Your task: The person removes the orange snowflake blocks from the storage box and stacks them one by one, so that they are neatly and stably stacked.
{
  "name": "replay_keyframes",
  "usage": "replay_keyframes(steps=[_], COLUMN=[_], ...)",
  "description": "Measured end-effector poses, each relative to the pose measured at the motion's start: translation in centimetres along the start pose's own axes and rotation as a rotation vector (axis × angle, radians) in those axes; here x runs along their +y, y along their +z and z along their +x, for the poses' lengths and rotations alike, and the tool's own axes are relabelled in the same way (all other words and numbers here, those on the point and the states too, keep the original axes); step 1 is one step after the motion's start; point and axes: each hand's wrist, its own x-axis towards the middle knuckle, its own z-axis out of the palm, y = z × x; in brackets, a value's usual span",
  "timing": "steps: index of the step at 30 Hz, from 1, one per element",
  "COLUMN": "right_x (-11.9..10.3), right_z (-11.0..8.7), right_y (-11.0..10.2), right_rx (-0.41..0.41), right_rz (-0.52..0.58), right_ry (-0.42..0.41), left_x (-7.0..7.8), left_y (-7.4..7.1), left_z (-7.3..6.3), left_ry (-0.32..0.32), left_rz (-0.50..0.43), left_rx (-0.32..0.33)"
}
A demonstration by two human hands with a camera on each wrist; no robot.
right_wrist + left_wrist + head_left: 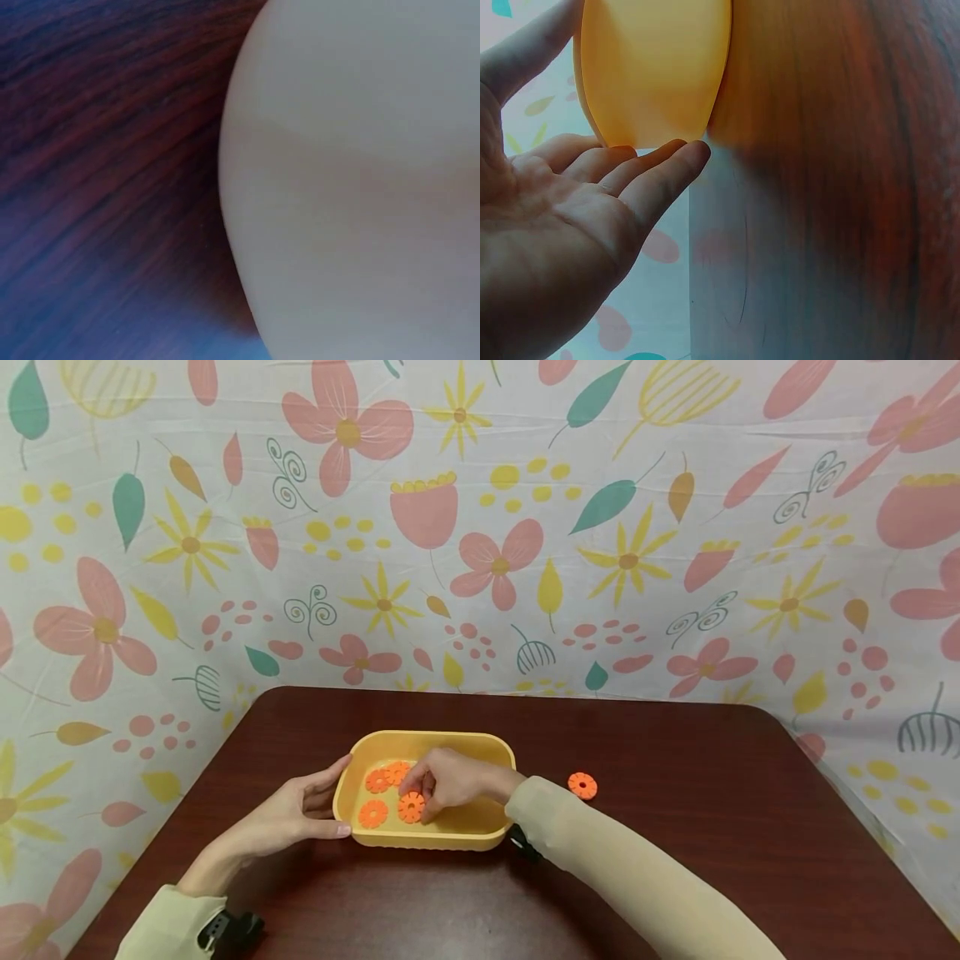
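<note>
A yellow plastic basin (435,841) with rounded corners sits on the table. My left hand (288,814) grips its left end, thumb at the near corner and fingers at the far one. In the left wrist view that hand (577,202) has its fingertips against the basin's wall (656,75). Inside the basin, my right hand (450,779) pinches an orange notched interlocking disc (411,807) between thumb and fingers. More such discs lie on the basin's left side, one nearer (372,814) and others behind it (378,781). The right wrist view shows mostly a pale sleeve (352,180).
Another orange notched disc (582,786) lies on the dark wooden table (675,760), right of the basin and just beyond my right forearm. A flower-patterned cloth (495,468) hangs behind the table's far edge and along its sides.
</note>
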Motion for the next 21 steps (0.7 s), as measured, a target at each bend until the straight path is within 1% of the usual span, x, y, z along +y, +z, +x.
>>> replay_keyframes(steps=[6,14,21], right_x=[0.0,-0.5,-0.8], right_z=[-0.4,-1.7,-3.6], right_y=[-0.3,-1.4,-2.1], right_rx=[0.012,0.065,0.125], right_rz=[0.005,0.025,-0.057], right_ry=[-0.003,-0.03,-0.088], left_x=[0.0,0.0,0.0], left_y=[0.0,0.1,0.2], left_z=[0.1,0.0,0.0], left_ry=[0.005,0.007,0.0], left_rz=[0.004,-0.019,-0.02], left_rx=[0.004,-0.023,-0.011])
